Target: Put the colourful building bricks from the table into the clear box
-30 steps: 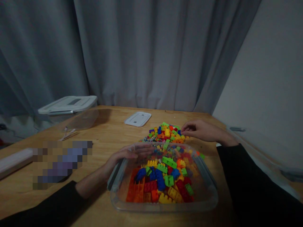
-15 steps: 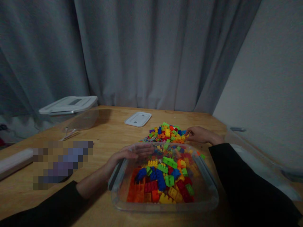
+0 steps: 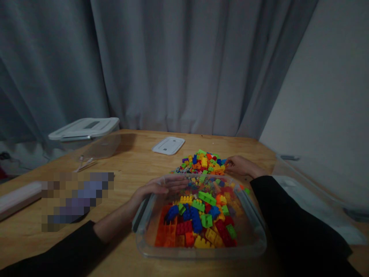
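A clear plastic bin [image 3: 200,253] in front of me holds toy building bricks [image 3: 196,219] in red, blue, green, yellow and orange. My left hand [image 3: 157,187] lies along the bin's far left corner, its fingers stretched out flat and partly seen through the clear wall. Behind the bin, a heap of loose bricks [image 3: 204,161] is spread on the table. At the heap's right edge is my right hand [image 3: 240,166], its fingers curled and pinched down against the bricks. What sits between those fingertips is hidden.
A white lid [image 3: 168,146] lies on the wooden table [image 3: 138,154] beyond the heap. At the back left stands a lidded clear box [image 3: 86,129]. Another clear container [image 3: 311,200] is at the right, beside my sleeve. A long pale box [image 3: 20,198] and a blurred-out item lie left.
My right hand has shifted slightly left, closer in to the heap's edge, and its forearm has moved left too. My left hand and the bin stay where they were.
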### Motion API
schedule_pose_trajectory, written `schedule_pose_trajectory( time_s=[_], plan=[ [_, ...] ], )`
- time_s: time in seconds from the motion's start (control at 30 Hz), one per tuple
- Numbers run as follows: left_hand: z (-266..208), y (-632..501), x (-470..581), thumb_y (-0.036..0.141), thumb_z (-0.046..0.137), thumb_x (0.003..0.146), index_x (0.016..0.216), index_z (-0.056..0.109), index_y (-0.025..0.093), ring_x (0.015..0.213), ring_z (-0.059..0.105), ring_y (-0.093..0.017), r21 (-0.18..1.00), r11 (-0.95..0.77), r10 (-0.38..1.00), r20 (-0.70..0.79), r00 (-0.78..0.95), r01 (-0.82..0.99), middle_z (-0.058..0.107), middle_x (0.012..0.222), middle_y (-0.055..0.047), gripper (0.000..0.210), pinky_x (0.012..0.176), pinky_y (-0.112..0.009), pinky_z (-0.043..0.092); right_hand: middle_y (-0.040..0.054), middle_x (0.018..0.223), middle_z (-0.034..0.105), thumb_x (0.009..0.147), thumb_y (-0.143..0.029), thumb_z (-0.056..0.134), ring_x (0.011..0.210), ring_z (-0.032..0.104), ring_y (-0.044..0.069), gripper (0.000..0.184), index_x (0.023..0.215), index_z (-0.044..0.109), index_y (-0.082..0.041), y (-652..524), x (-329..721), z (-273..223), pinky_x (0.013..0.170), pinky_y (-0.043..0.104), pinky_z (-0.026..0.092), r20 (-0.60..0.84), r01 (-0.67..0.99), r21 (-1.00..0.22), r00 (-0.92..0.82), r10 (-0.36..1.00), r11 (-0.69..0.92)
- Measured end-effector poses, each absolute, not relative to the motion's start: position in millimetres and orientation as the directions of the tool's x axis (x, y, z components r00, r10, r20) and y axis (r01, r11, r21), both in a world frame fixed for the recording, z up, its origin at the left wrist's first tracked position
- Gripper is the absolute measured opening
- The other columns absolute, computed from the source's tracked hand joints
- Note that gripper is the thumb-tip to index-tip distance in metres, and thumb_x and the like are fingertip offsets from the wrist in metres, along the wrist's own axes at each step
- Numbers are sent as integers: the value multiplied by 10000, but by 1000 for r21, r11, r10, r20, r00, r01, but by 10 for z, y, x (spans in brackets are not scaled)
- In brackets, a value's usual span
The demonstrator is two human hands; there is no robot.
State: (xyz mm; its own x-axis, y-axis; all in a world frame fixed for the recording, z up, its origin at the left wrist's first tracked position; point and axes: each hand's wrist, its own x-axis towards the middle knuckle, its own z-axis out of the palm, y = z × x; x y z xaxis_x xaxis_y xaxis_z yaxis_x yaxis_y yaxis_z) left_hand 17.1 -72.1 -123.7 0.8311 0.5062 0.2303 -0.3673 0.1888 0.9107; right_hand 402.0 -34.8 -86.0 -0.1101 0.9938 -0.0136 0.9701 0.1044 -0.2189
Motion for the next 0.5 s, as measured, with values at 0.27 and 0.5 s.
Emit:
schedule_pose_trajectory(
  time_s=[0.27, 0.5],
  plan=[
    [-1227, -728, 182, 191, 509, 794, 1369, 659, 174, 1415, 524, -313, 875, 293, 569, 164, 806, -385, 695, 1409, -83, 594, 1264, -556, 189, 27, 709, 698, 763, -285, 633, 645, 572, 157, 176, 779, 752, -156, -369, 4004, -887, 572, 266, 356, -7, 962, -255, -99, 995, 94],
    [-1219, -746, 187, 181, 499, 808, 1373, 649, 162, 1403, 539, -307, 861, 308, 568, 175, 804, -404, 687, 1413, -105, 585, 1264, -534, 192, -1, 634, 614, 765, -254, 609, 601, 511, 135, 136, 699, 687, -165, -354, 3985, -938, 544, 266, 295, 2, 965, -253, -72, 997, 70]
  ],
)
